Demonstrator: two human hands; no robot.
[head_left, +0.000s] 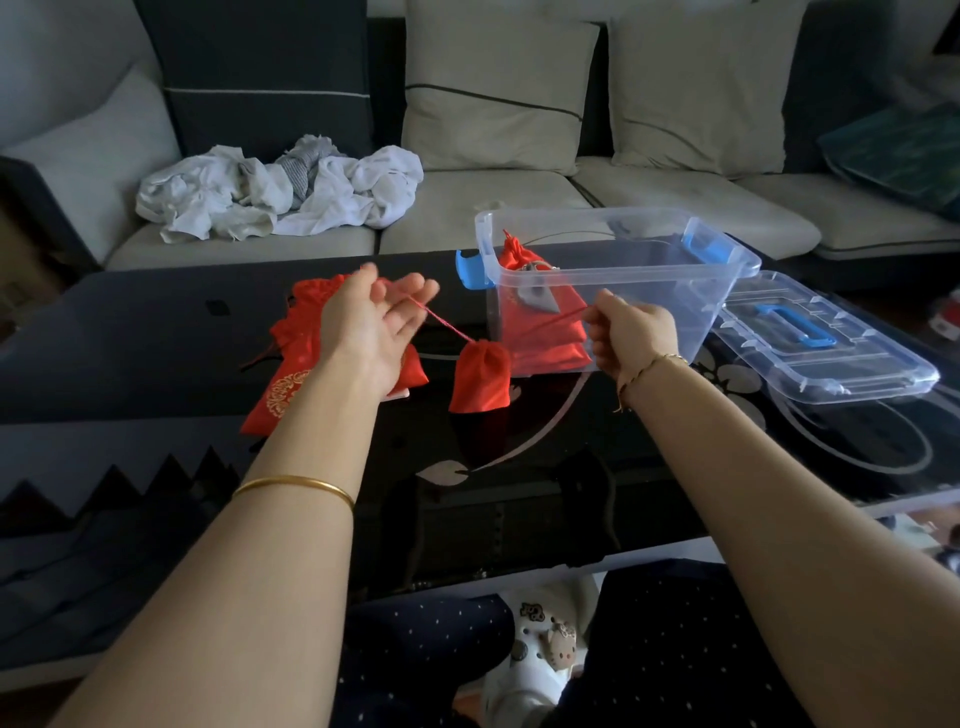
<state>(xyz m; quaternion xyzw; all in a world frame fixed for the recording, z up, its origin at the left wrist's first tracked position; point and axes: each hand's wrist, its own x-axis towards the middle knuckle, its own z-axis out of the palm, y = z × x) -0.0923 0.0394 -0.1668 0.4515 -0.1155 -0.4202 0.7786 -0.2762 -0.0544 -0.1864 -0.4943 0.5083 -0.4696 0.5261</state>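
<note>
My right grip (631, 332) was clenched on one end of the thin red cord (447, 325). My left grip (374, 317) was released, the fingers spread and almost straight, and the other end only lay across them. Between both, the small red satin drawstring pouch (480, 376) hung low over the dark glass surface (156, 338), just in front of the clear plastic box with blue latches (649, 312). I think I pulled the ends apart to close its mouth, so that it could join the red pouches (540, 317) inside the box. The clear lid with a blue handle (831, 358) lay beside the box, probably to leave it open for filling.
</note>
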